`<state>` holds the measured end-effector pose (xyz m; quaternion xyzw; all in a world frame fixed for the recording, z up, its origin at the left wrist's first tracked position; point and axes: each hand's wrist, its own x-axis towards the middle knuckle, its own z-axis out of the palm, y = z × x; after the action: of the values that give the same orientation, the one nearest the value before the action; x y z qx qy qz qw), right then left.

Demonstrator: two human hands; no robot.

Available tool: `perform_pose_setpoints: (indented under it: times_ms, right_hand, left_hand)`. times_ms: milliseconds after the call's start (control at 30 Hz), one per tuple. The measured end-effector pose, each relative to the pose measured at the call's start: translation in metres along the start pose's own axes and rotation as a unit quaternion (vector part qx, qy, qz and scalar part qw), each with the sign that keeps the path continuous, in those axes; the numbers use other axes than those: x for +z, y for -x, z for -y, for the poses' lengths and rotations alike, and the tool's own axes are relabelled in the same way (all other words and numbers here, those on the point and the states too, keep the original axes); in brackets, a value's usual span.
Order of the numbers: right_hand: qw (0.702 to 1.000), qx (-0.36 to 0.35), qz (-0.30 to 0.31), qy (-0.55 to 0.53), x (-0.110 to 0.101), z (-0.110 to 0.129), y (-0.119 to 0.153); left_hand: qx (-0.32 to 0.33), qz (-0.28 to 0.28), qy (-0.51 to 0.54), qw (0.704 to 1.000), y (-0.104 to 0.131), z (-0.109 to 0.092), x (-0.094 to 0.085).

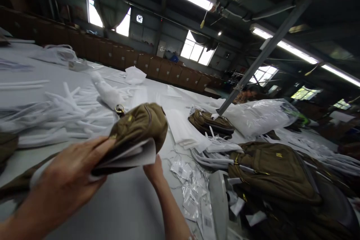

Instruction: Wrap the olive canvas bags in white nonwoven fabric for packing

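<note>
Left hand (67, 170) pinches bag (140, 122) at near end; right hand (154, 170): fingers hidden, grip unclear. Best support underneath, keeping sheet (140, 156) flat.

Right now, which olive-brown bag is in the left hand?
The middle bag, gripped by the left hand, with a white sheet showing in its opening. The farther bag beside the metal post and the large backpack at right lie untouched.

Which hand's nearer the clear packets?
Right. The right hand, partly hidden behind the olive bag, is just left of the clear packets; the left hand, gripping the bag, is farther left.
</note>
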<state>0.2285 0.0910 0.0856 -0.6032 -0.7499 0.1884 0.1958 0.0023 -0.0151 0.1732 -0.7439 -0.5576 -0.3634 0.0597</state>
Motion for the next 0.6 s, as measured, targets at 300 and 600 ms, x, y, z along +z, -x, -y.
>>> perform_pose_setpoints:
  times_ms: [300, 600]
  right_hand:
    - [0.992, 0.040, -0.008, 0.117, -0.003, -0.100, 0.008]
    - [0.997, -0.005, -0.076, -0.032, -0.002, -0.110, -0.004]
  left_hand:
    - [0.070, 0.262, -0.181, 0.945, 0.084, -0.007, 0.112]
    - [0.035, 0.222, -0.175, 0.959, 0.090, -0.009, 0.113]
